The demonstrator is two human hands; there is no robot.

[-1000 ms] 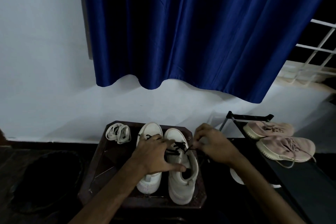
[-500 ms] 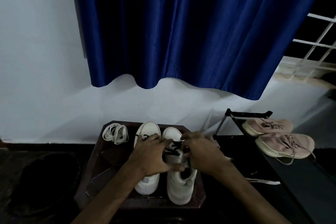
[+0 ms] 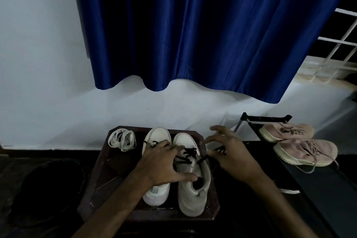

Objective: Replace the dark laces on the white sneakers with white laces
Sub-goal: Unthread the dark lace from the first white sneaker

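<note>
Two white sneakers stand side by side on a dark wooden stool [image 3: 100, 177], toes toward the wall. My left hand [image 3: 164, 162] lies across both, its thumb hooked on the right sneaker [image 3: 191, 195] near the opening; the left sneaker [image 3: 157, 137] is partly hidden under it. A dark lace [image 3: 188, 155] crosses the right sneaker's eyelets and runs right to my right hand [image 3: 229, 152], which pinches the lace with thumb and forefinger while its other fingers spread. A bundle of white laces [image 3: 122, 139] sits at the stool's back left corner.
A pair of pink sneakers [image 3: 301, 147] rests on a black rack [image 3: 328, 185] to the right. A blue curtain [image 3: 193, 31] hangs over the white wall behind. A dark round object [image 3: 50, 185] lies on the floor left of the stool.
My right hand has moved right and away from the right sneaker, drawing the dark lace out sideways. My left hand has kept its hold on the sneakers.
</note>
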